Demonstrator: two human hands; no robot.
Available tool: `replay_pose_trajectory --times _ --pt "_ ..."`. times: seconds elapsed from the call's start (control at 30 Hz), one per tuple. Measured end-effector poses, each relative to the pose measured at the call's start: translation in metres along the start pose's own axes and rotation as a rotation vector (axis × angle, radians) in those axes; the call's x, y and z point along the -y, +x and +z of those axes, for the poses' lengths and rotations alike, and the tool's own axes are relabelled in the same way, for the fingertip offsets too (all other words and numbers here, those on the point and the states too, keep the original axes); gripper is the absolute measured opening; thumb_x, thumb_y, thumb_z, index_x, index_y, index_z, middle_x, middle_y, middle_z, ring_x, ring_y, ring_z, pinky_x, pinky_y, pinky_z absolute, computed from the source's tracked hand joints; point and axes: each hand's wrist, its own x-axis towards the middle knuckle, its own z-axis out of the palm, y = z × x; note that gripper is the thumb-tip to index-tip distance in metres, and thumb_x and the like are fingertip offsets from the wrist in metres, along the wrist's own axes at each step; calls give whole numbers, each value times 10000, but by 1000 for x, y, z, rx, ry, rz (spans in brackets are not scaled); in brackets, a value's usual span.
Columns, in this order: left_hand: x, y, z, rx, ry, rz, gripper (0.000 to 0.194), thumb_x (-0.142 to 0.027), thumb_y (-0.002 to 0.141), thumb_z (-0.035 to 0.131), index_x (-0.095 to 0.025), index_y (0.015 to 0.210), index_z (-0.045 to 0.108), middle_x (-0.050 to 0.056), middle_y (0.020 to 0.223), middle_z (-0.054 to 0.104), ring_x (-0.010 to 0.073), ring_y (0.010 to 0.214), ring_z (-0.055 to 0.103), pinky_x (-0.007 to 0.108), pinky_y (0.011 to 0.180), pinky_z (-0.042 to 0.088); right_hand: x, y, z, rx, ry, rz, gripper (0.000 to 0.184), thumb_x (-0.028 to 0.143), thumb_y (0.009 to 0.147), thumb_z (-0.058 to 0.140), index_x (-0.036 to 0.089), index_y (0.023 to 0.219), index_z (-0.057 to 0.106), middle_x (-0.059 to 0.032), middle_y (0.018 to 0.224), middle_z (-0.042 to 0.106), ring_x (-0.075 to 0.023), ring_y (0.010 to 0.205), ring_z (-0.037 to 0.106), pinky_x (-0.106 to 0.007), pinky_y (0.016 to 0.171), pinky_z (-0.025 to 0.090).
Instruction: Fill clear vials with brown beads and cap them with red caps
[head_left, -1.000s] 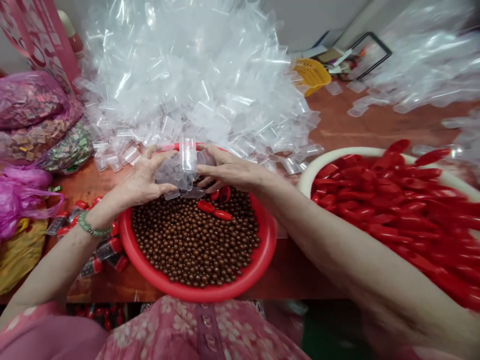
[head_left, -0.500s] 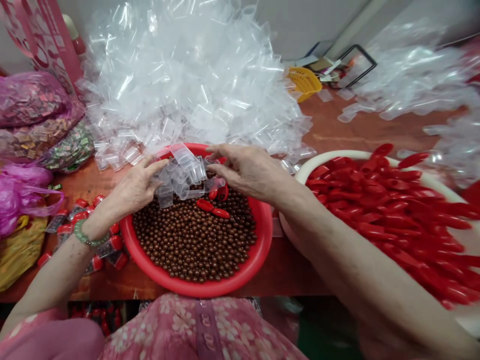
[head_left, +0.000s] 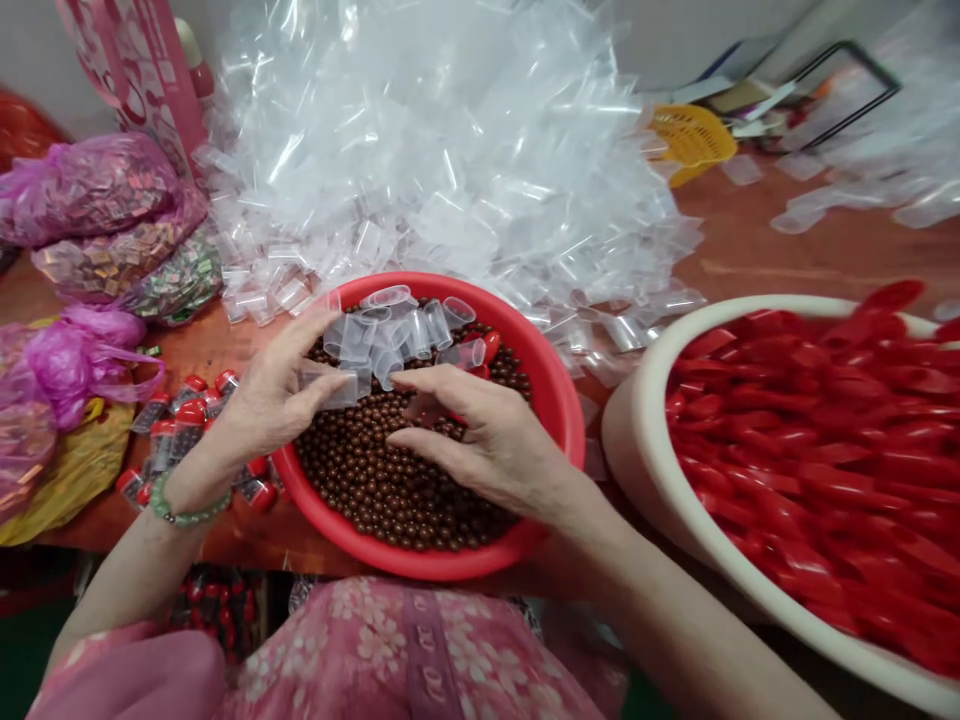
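Note:
A red bowl full of small glossy brown balls stands before me. Several clear plastic containers lie loose on the balls at the bowl's far side. My left hand is at the bowl's left rim, thumb and fingers apart, with the thumb against a clear container. Over the balls, right of the middle, my right hand hovers with thumb and fingers apart and nothing seen between them. A few red caps lie behind it, partly hidden by the hand and containers.
A large heap of clear containers rises behind the bowl. On the right is a cream tub of red caps. Filled red-capped containers lie left, beside plastic bags. A yellow basket stands farther back.
My right hand has come back from the containers toward the bowl's middle. The clear containers lie more spread out on the balls. The camera view has shifted, so things appear displaced.

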Motion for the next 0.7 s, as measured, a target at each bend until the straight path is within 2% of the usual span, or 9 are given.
replay_pose_trajectory --times 0.1,0.2,0.27,0.37,0.4,0.47,0.57,0.63,0.7 --pt "-7 -13 19 111 -332 -173 683 -281 860 580 -193 1476 298 133 1226 652 215 1009 691 371 863 576 5 3 14 36 -77 -126 425 295 866 667 146 1248 558 -143 1167 646 -232 1052 630 -378 909 533" --pt "-13 -21 34 189 -492 -267 714 -236 861 557 -197 1496 233 118 1175 678 204 1011 687 370 873 573 10 4 19 120 -240 -185 301 254 900 606 144 1180 602 -137 1071 660 -248 989 623 -402 870 538" --pt "-15 -25 39 204 -525 -296 700 -234 853 570 -226 1483 268 121 1276 627 204 1064 670 367 900 564 12 1 17 176 -361 -220 232 244 914 572 137 1111 630 -135 998 674 -262 936 625 -415 836 536" --pt "-16 -30 37 156 -535 -295 600 -267 861 580 -235 1425 375 127 1461 469 216 1181 617 357 966 532 12 -8 7 215 -509 -284 218 242 924 531 101 1041 648 -148 918 678 -266 843 634 -409 785 531" --pt "-17 -31 35 140 -513 -287 544 -284 877 567 -225 1396 415 127 1465 462 218 1190 611 354 973 526 10 -12 2 227 -550 -288 222 241 923 523 90 1026 650 -153 903 676 -264 815 637 -403 769 529" --pt "-18 -36 29 144 -411 -267 413 -320 924 507 -193 1317 502 124 1334 572 204 1113 643 339 930 541 5 -18 -10 289 -622 -248 215 237 912 520 88 989 656 -157 882 676 -257 772 647 -382 728 524" --pt "-14 -44 23 147 -147 -190 309 -322 937 491 -160 1176 599 95 1076 665 173 939 660 302 816 559 -3 -20 -26 469 -710 -90 152 204 871 532 121 873 660 -147 822 679 -251 690 655 -354 624 492" --pt "-8 -49 23 160 17 -118 308 -289 903 547 -163 1180 595 93 1105 642 160 893 641 295 776 558 -5 -15 -29 599 -728 5 121 166 830 545 142 782 653 -141 759 680 -247 619 646 -346 561 455" --pt "-1 -52 26 216 149 -68 393 -268 864 604 -169 1242 558 104 1187 604 175 928 626 321 797 559 -1 -6 -23 709 -723 50 126 113 776 557 158 697 644 -137 703 680 -242 573 639 -339 527 429"
